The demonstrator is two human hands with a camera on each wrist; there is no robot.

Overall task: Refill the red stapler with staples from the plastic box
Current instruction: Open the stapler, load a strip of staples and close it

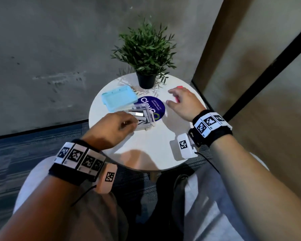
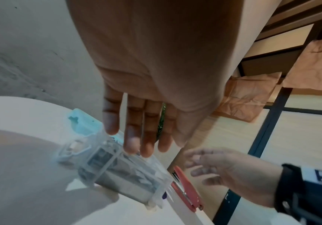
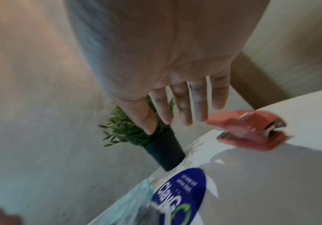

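The red stapler (image 1: 179,87) lies shut at the far right of the round white table (image 1: 155,150), mostly hidden under my right hand (image 1: 170,97). That hand hovers just above it with fingers spread and straight, holding nothing; the right wrist view shows the stapler (image 3: 252,130) just past the fingertips (image 3: 200,115). The clear plastic box (image 1: 142,117) stands open mid-table with silver staple strips (image 1: 137,113) inside. My left hand (image 1: 129,122) is at its near left edge; in the left wrist view its straight fingers (image 2: 146,146) reach over the box (image 2: 121,175), empty.
The box's light blue lid (image 1: 119,98) lies at the back left, partly under the box. A round blue sticker (image 1: 156,105) marks the table centre. A potted plant (image 1: 146,80) stands at the back. Walls close in behind and to the right.
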